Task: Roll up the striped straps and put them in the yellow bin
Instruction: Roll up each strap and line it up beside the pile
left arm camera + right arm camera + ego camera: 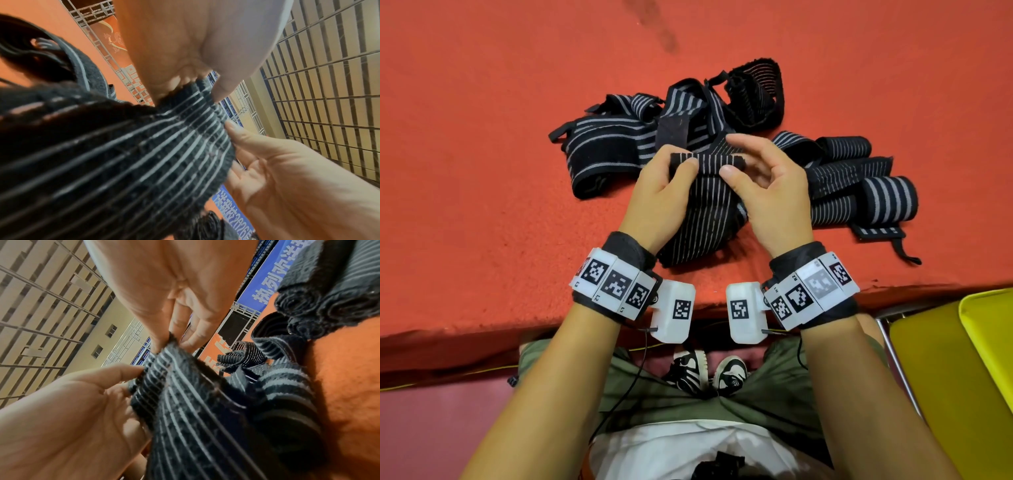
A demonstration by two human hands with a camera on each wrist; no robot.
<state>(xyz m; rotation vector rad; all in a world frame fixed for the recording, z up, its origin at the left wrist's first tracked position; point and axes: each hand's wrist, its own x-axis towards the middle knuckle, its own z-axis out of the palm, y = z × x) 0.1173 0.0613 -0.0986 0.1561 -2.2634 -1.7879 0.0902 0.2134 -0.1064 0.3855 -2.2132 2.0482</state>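
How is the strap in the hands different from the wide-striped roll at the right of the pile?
The held strap has thin, close stripes; the wide-striped roll has broad ones. The held strap is rolled only at its far end, pinched by the left hand and right hand; the roll is fully wound and lies untouched. Both are black with pale stripes.

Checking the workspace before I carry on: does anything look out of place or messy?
Mostly expected: unrolled striped straps lie tangled on the red surface. A dark smudge stains it at the far edge. Nothing looks damaged.
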